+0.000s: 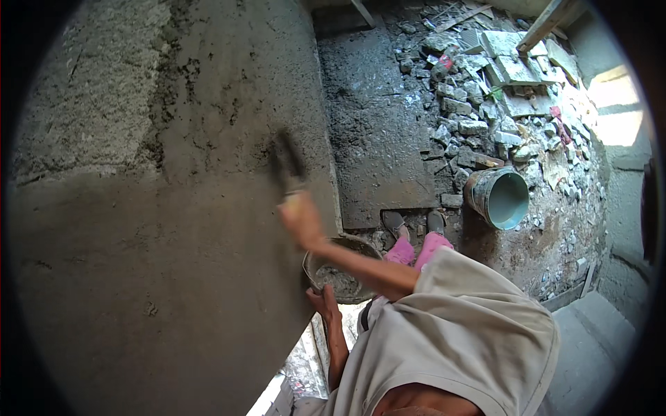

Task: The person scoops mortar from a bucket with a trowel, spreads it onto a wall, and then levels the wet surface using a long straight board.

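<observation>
My right hand (pixel 302 220) is closed round the handle of a trowel (pixel 290 158), its dark blade blurred by motion. The blade is against or close to the wet grey plaster on the wall (pixel 208 229); contact cannot be made out. Below my right forearm, my left hand (pixel 323 301) grips the rim of a bucket (pixel 310 267). Grey mortar (pixel 338 279) lies inside this bucket, partly hidden by the forearm.
A pail (pixel 497 197) with greyish contents stands right of my feet (pixel 415 223). Behind it lies rubble (pixel 472 127) with broken bricks and pale blocks (pixel 517 69). A wooden post (pixel 544 28) leans there. A mortar-smeared board or slab (pixel 381 132) lies ahead.
</observation>
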`<move>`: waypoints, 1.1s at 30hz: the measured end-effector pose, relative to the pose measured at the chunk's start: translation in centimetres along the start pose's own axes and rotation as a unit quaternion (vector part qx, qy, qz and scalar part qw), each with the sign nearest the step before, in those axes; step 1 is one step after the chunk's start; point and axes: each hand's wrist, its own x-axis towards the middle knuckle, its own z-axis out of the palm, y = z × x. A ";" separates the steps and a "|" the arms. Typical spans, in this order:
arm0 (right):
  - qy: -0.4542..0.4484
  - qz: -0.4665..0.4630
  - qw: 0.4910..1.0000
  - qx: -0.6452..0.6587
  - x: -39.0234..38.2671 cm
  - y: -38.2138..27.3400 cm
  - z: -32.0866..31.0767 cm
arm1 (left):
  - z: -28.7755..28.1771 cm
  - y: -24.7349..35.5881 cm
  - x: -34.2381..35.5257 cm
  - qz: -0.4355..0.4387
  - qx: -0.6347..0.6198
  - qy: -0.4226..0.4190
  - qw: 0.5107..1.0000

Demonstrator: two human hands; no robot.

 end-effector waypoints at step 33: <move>-0.333 0.284 0.777 0.453 0.7 -6.9 -4.7 | -1.7 -4.5 -0.4 -0.226 -0.188 -0.004 0.956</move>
